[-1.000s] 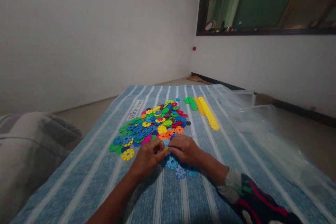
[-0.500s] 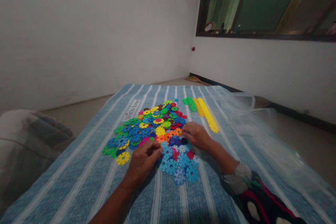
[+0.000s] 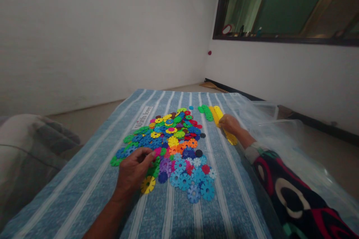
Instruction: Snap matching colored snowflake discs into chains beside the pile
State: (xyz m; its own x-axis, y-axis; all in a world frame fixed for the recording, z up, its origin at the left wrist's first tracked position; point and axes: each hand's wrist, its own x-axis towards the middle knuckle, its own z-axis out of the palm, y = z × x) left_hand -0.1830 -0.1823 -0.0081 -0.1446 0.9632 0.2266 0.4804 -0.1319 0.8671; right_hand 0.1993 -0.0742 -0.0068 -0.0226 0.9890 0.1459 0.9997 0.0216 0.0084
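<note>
A heap of many-coloured plastic snowflake discs (image 3: 168, 130) lies spread over a striped cloth. At its near left side is my left hand (image 3: 136, 168), thumb and fingers pinched together beside a pink disc (image 3: 158, 151); whether it grips a disc I cannot make out. Close below that hand lies a yellow disc (image 3: 148, 185). My right hand (image 3: 231, 124) is over a long row of overlapping yellow discs (image 3: 231, 139), its fingers closed and hiding the row's middle. What those fingers hold is hidden. Left of this row are an orange row (image 3: 212, 114) and a shorter green row (image 3: 206, 112).
Clear plastic containers (image 3: 288, 124) stand along the right edge of the blue and white striped cloth (image 3: 106, 201). A single blue disc (image 3: 191, 108) lies beyond the heap. At the left is a grey covered shape (image 3: 36, 157). Walls rise behind.
My right hand has moved from the heap's right edge, away and right, to the yellow row. My left hand has shifted left; the yellow disc near it now lies closer to me and further right.
</note>
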